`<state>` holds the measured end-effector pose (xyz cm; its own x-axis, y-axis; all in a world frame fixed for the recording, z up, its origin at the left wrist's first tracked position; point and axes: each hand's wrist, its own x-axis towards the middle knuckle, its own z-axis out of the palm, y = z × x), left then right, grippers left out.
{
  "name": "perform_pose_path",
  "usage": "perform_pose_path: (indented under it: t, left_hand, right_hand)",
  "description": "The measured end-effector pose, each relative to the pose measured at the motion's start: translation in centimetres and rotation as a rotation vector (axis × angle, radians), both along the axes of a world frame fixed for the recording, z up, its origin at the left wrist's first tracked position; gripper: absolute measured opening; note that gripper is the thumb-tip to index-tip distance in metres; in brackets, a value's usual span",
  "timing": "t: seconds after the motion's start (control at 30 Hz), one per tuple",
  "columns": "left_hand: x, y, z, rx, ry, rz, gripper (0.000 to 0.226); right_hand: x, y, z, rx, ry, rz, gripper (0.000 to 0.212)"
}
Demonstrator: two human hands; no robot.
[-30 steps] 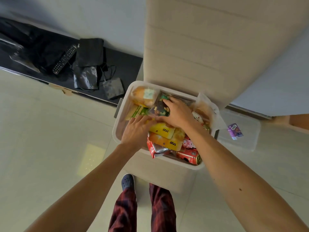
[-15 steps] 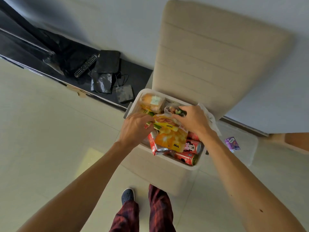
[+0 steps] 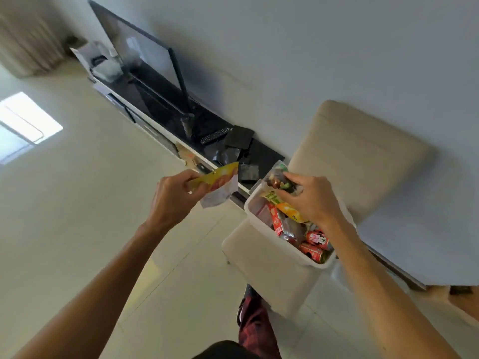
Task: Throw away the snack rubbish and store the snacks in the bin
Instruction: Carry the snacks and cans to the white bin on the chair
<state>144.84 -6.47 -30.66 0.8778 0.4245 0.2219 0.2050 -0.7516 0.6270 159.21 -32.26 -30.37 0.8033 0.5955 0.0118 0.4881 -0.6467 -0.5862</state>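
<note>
Wide pale tiled floor [image 3: 77, 203] on my left, smooth and glossy, plenty of free space there. Further back, a black flat TV [image 3: 145, 63] on a long low dark-topped stand [image 3: 181, 130], a remote [image 3: 214, 135] lying on it.

My left hand [image 3: 172, 195] is up in the air over the floor, thumb and curled fingers pinching the left end of a yellow wrapper [image 3: 217, 186]. It sticks out to the right of the fingers: thin, crumpled, shiny, white on its underside. It hangs just left of the bin, not touching it.

The bin [image 3: 290, 251] is a white rounded plastic tub on a beige padded chair [image 3: 363, 156], packed to the rim: a yellow pouch [image 3: 291, 213], a red packet [image 3: 276, 222], red cans [image 3: 316, 237] at the near end.

My right hand [image 3: 311, 200] is over the bin's far corner, fingers curled round a clear crinkly packet [image 3: 277, 177] with dark and green contents, lifted above the rim.

Right of the chair, a plain wall close by.
</note>
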Motion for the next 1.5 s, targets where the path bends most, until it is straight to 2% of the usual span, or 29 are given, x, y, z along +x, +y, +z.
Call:
perform_pose_path:
  t: [0.27,0.5,0.73,0.93,1.07,1.3,1.5]
  left_hand:
    - [-24.1,8.3,9.2,-0.013,-0.233,0.309,0.012]
    - [-42.8,14.2,12.8,0.050,-0.270,0.605,0.018]
    - [-57.7,21.0,12.9,0.075,-0.262,0.930,0.018]
    - [-69.4,27.5,13.5,0.129,-0.221,1.219,0.018]
    - [-76.9,30.6,13.4,0.099,-0.222,1.419,0.023]
    - [-89.3,36.3,10.4,0.067,-0.222,1.636,0.022]
    - [-101.7,45.3,8.4,0.040,-0.233,1.682,0.023]
  right_hand:
    - [-17.9,15.3,9.9,0.171,-0.125,0.440,0.056]
    - [-32.8,29.6,12.9,0.186,-0.259,0.787,0.049]
    - [-46.4,44.7,13.7,0.266,-0.245,1.113,0.038]
    - [-57.5,58.7,13.9,0.322,-0.267,1.349,0.043]
    - [-65.0,66.2,13.5,0.325,-0.291,1.500,0.047]
    - [-78.2,75.9,11.0,0.317,-0.295,1.695,0.041]
    - [-91.0,85.3,8.9,0.298,-0.309,1.712,0.038]
